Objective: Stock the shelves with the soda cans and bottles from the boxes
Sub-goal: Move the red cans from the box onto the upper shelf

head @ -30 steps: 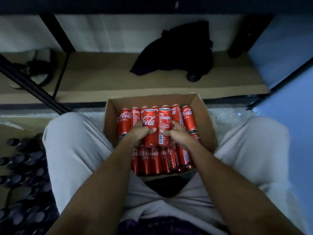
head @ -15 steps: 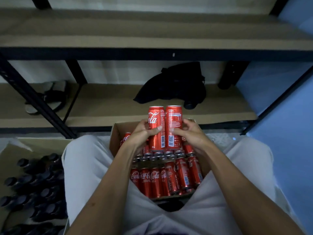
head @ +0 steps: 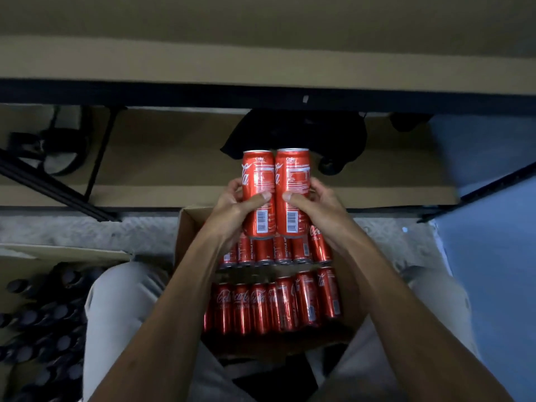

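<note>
The left hand [head: 232, 211] is wrapping one red can [head: 258, 195] and the right hand [head: 316, 210] its twin [head: 291, 195], each grip curled round its can, the pair touching above the box [head: 190, 227]; a carrying step, judging; next comes setting them upright on a shelf [head: 174, 181].

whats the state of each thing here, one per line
left hand: grips left can
right hand: grips right can
left can: upright, lifted above box
right can: upright, touching left can
box: open, part full of cans
bottle box: open
</note>
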